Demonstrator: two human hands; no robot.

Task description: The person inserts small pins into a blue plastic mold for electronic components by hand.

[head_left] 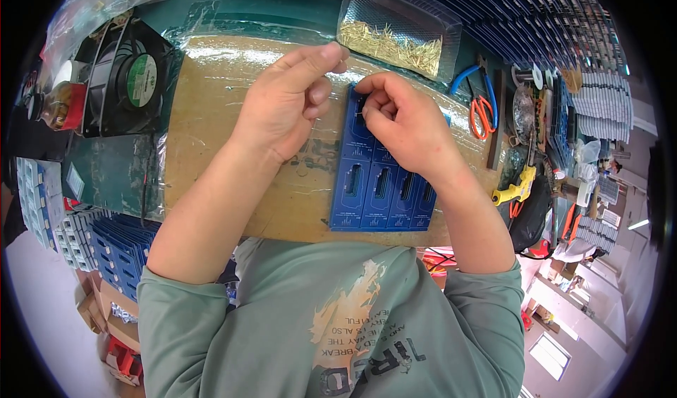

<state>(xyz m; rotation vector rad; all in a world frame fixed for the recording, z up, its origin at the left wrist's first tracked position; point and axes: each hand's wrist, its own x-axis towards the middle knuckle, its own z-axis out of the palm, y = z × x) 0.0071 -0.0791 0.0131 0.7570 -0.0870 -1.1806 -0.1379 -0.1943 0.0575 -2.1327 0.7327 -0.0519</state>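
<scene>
A blue circuit board panel (360, 204) with rows of black connectors lies on the brown work mat (211, 179), in front of me. My right hand (405, 119) rests over its far part. The fingers there are curled into a pinch at the board, hiding whatever is between them. To the left of the board, my left hand (289, 98) is held above the mat, thumb and index finger pressed together near the pin tray. Anything in that pinch is too small to make out. Beyond both hands sits a clear plastic tray (402, 10) with many thin gold-coloured pins (384, 45).
Side cutters (483, 105) with blue and orange handles lie right of the tray. A yellow tool (518, 185) is at the right edge. On the left stand a black fan (127, 81) and a red-labelled jar (60, 107). Stacked blue boards (123, 253) sit lower left.
</scene>
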